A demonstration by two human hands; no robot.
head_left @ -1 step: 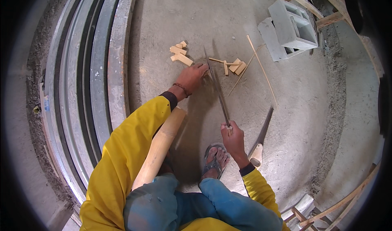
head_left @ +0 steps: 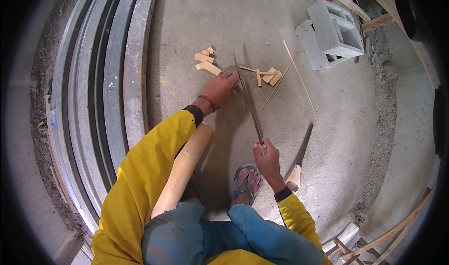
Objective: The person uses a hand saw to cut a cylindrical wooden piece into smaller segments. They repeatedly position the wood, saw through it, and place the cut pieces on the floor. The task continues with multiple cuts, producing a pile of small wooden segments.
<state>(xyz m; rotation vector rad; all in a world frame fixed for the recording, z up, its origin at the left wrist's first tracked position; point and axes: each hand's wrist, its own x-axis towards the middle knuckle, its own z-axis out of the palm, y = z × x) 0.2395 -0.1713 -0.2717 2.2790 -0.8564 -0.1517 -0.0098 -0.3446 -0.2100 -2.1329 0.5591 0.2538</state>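
Note:
My right hand (head_left: 267, 161) is wrapped round the light handle of a long, narrow-bladed knife (head_left: 253, 111). Its blade slants away from me, up and to the left, over the concrete floor. Close to the blade's left side, my left hand (head_left: 220, 91) has its fingers drawn together; what lies in them, if anything, is hidden. Beneath my left forearm a thick bamboo pole (head_left: 183, 165) slopes toward my lap. Small cut bamboo pieces (head_left: 209, 67) lie just beyond my left hand. More short pieces (head_left: 275, 77) rest right of the blade.
A handsaw (head_left: 301, 152) lies on the floor right of my right hand. Thin bamboo strips (head_left: 301, 84) cross farther off. Hollow concrete blocks (head_left: 334, 31) stand at the far right, near wooden framing (head_left: 380, 21). Long metal beams (head_left: 114, 68) run along the left.

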